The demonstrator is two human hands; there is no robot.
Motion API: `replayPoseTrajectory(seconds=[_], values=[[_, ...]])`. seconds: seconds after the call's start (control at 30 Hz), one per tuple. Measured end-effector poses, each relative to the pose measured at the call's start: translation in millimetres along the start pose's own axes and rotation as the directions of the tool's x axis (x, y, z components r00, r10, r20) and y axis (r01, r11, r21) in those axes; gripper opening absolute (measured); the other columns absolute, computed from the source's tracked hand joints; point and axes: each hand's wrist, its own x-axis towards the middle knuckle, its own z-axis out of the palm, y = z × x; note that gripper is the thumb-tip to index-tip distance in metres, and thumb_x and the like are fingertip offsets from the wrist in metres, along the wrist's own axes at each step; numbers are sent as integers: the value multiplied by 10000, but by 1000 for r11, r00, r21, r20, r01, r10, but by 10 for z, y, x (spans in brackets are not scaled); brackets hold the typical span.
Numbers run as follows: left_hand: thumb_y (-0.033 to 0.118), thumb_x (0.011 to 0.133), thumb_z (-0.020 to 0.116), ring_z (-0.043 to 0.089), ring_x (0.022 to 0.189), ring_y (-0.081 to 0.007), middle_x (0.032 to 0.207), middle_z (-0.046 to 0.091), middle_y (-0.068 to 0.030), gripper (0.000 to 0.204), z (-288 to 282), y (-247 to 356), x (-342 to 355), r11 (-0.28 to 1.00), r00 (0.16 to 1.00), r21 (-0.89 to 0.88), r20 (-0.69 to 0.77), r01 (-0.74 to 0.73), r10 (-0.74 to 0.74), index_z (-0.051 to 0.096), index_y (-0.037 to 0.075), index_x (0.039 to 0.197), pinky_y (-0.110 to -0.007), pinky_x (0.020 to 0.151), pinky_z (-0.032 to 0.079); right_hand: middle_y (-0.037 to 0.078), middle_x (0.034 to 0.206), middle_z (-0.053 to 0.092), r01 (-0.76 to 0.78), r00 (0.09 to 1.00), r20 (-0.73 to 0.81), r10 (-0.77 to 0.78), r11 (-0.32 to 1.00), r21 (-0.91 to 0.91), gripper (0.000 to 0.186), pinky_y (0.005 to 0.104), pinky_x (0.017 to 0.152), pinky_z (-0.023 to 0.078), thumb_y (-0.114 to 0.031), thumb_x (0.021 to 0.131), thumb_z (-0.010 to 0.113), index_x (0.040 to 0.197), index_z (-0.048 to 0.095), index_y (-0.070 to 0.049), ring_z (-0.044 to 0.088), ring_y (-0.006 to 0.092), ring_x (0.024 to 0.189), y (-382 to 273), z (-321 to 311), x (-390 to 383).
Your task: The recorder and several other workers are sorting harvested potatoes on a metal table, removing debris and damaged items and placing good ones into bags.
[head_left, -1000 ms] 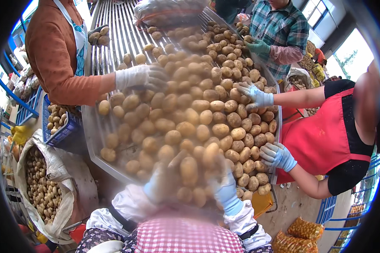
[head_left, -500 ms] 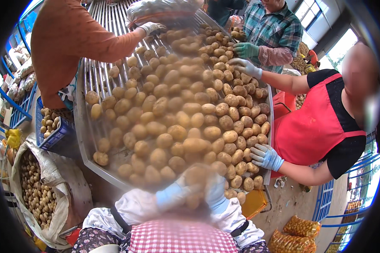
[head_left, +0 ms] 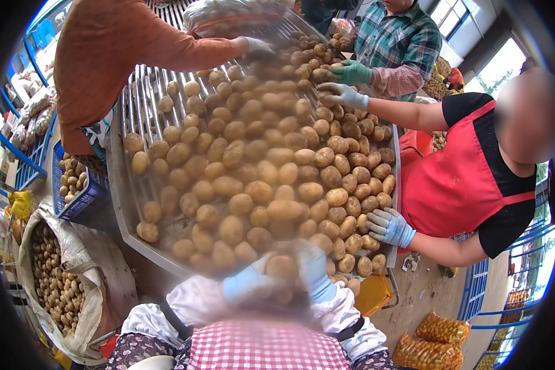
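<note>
Many potatoes [head_left: 260, 192] cover the slatted metal sorting table [head_left: 135, 237] in front of me. My left hand [head_left: 246, 280] and my right hand [head_left: 316, 274], both in light-blue gloves, are at the table's near edge. Between them is a potato [head_left: 282, 268], close to the left hand's fingers, with other blurred potatoes just below it. A hazy smear over the middle of the picture hides the fingers' outlines, so whether either hand grips a potato is unclear. My right hand is beside the potatoes at the near right corner.
A person in a red apron [head_left: 456, 179] has both gloved hands on the potatoes at right. Beyond, a green-gloved hand [head_left: 353, 73] and, at left, an orange-brown sleeve [head_left: 185, 52] reach in. A potato sack [head_left: 95, 277], blue crate [head_left: 86, 197] and yellow container [head_left: 372, 295] stand nearby.
The potatoes between my hands have shifted slightly down, with one now showing more distinctly. The orange-brown-sleeved arm has reached farther right; the red-aproned person's far hand has moved left.
</note>
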Motion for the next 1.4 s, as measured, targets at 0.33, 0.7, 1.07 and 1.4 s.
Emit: replayPoseTrajectory(seconds=[0.33, 0.7, 1.07, 1.4], values=[[232, 827, 732, 583, 1000, -162, 1083, 611, -83, 520, -329, 272, -188, 917, 915, 327, -250, -228, 317, 526, 23, 1256, -302, 871, 491, 184, 1193, 557, 322, 904, 274, -328, 102, -941, 369, 475, 889, 431, -228, 762, 643, 1091, 609, -65, 528, 379, 1086, 404, -298, -212], [103, 647, 726, 551, 1089, -397, 1188, 580, -228, 712, -1183, 179, -615, 45, 489, 933, -228, 358, 842, 480, 5, 1307, -454, 944, 443, 160, 1013, 641, 170, 772, -71, -632, 313, -934, 339, 455, 850, 462, -100, 716, 715, 1042, 641, -39, 584, 364, 948, 322, -618, 175], [146, 735, 746, 560, 1087, -366, 1168, 580, -207, 598, -1245, 156, -614, 69, 470, 939, -231, 337, 852, 521, 11, 1272, -428, 964, 442, 188, 1286, 530, 215, 968, 158, -195, 323, -922, 423, 491, 1045, 338, -302, 818, 663, 1176, 615, -81, 498, 376, 1179, 393, -820, 83], [125, 694, 739, 572, 1075, -373, 1170, 588, -212, 620, -1210, 222, -500, 127, 482, 948, -260, 291, 836, 530, -17, 1260, -428, 965, 442, 190, 1483, 317, -184, 899, -233, -370, 163, -969, 634, 556, 1111, 227, -503, 843, 594, 1379, 463, -190, 271, 443, 1356, 304, -720, 1406]])
